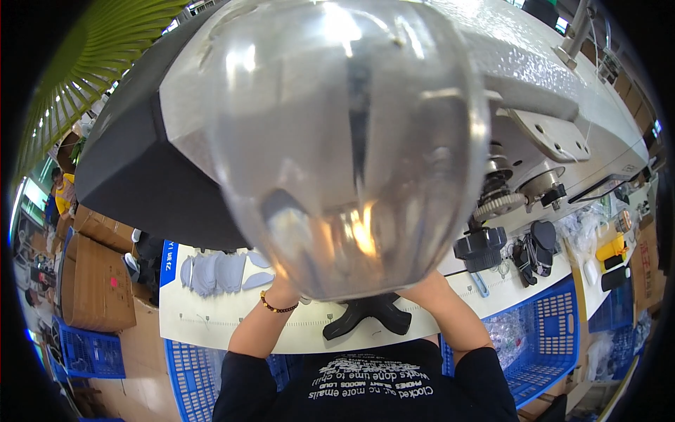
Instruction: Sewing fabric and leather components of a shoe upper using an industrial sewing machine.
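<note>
A large sewing machine with a clear plastic guard fills the upper middle of the view, close to the camera. Both forearms reach up from the lower edge toward the area behind that guard. Of my left hand only the part near the wrist shows, above a beaded bracelet. My right hand likewise disappears behind the guard's lower right edge. The fingers of both are hidden, so what they hold cannot be seen. Between my wrists, a black piece with splayed ends lies at the white table's near edge.
Grey-blue cut pieces lie in a row on the table, left. Black straps or parts and a small blue-handled tool lie right. Blue baskets stand below the table edge. Cardboard boxes are stacked at far left.
</note>
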A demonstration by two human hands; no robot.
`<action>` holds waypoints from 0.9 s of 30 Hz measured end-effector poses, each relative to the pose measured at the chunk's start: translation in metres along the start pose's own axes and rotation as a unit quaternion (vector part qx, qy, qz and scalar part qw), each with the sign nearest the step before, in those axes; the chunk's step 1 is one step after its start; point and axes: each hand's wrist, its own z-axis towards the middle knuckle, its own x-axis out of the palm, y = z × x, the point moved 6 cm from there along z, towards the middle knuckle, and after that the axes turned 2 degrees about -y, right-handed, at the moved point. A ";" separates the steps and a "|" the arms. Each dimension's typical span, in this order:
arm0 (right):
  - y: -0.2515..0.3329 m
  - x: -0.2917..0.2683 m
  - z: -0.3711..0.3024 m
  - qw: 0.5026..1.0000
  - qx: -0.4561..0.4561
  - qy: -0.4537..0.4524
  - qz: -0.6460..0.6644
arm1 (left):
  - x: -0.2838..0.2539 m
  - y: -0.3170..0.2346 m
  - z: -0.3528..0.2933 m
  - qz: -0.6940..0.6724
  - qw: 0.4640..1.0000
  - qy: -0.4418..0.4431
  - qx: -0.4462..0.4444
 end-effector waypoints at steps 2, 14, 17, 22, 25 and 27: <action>0.001 0.002 -0.001 1.000 -0.008 0.006 -0.025 | -0.001 0.002 0.000 -0.041 0.997 -0.055 -0.028; 0.020 -0.012 0.005 0.987 -0.101 -0.057 -0.112 | 0.022 -0.026 -0.002 -0.045 0.995 -0.062 -0.060; 0.024 -0.006 0.001 0.976 -0.127 -0.025 -0.177 | 0.003 -0.001 -0.002 -0.061 0.997 -0.026 -0.028; 0.021 -0.001 0.000 0.983 -0.116 -0.038 -0.141 | 0.013 -0.007 -0.007 -0.068 0.994 -0.087 -0.007; 0.005 0.008 -0.012 0.992 -0.037 0.007 -0.118 | 0.022 -0.027 -0.006 -0.115 0.978 -0.169 0.039; 0.001 0.000 -0.020 0.996 -0.005 0.011 -0.094 | -0.007 -0.036 0.011 0.008 0.979 -0.159 0.127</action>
